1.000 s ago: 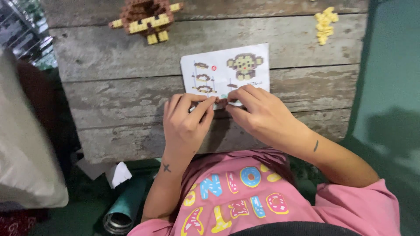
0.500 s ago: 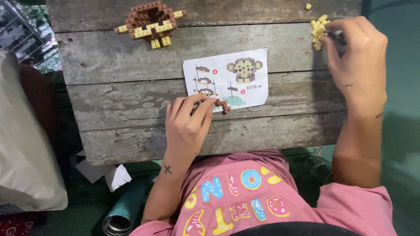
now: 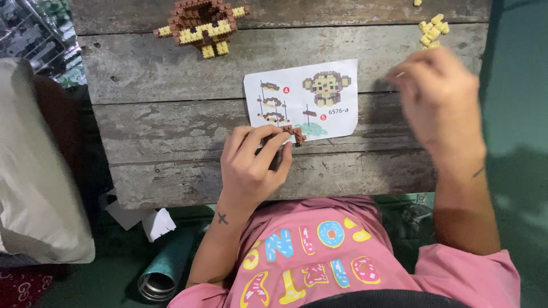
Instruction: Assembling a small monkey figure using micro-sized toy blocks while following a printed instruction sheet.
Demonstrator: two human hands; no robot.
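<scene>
Pinching a brown brick piece over the sheet's bottom edge.
Left hand lies palm-down on the table, fingertips clamped on it; right hand is blurred near the yellow bricks, grip unclear.

Left hand: palm down, wrist bent, fingers curled and pinched together at the tips; small cross mark on the inner wrist. Right hand: raised, motion-blurred, fingers loosely curled downward; forearm runs back towards the body.
</scene>
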